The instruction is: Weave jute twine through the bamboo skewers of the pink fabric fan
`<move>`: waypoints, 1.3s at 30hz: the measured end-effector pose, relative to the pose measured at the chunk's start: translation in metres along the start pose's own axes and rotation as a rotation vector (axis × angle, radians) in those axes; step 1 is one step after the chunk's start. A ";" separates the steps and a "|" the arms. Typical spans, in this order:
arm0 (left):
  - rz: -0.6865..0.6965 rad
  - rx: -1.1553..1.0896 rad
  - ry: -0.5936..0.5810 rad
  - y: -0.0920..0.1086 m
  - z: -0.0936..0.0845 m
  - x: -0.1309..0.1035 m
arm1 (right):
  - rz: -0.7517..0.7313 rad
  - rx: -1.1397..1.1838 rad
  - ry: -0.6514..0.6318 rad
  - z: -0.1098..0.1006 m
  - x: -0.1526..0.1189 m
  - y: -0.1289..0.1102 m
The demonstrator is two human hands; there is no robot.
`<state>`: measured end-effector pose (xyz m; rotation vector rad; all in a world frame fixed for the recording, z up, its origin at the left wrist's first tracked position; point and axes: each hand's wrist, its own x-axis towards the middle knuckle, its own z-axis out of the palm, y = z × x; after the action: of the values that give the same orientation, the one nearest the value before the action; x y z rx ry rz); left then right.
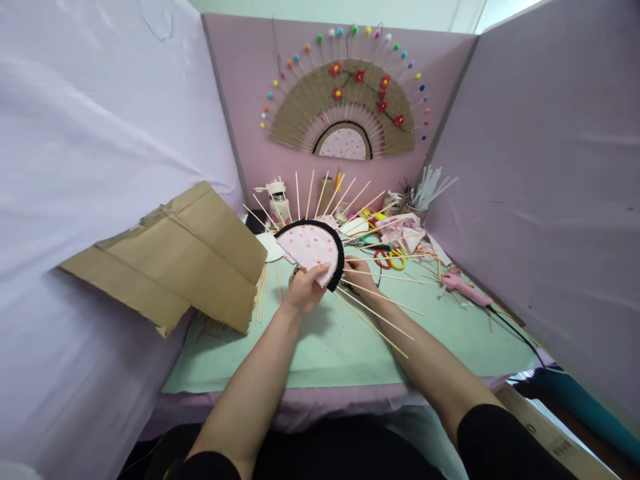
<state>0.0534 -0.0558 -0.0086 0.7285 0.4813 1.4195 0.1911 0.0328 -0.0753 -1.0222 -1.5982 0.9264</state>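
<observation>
A half-round fan base [311,248], covered in pink dotted cloth with a black rim, is tilted above the table. Thin wooden sticks [354,198] spread outward from its rim. My left hand [306,288] is closed on the base's lower edge, the thumb lying over the pink cloth. Behind the sticks at the base's right side is my right hand [358,273]; its fingers are bent near the black rim and partly hidden, so what they hold cannot be made out.
A finished fan [300,110] hangs on the back panel. Brown cardboard [200,250] leans at the left. Scissors [397,259], crumpled pink cloth [403,228] and a pink glue gun [466,289] with a black cord lie right on the green tabletop [345,360].
</observation>
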 end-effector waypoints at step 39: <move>0.033 0.035 0.018 0.005 -0.005 0.003 | -0.030 -0.283 -0.121 -0.026 -0.028 -0.034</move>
<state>0.0465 -0.0516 -0.0079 0.7550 0.5113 1.4527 0.2150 -0.0032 -0.0477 -1.1491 -1.8797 0.7671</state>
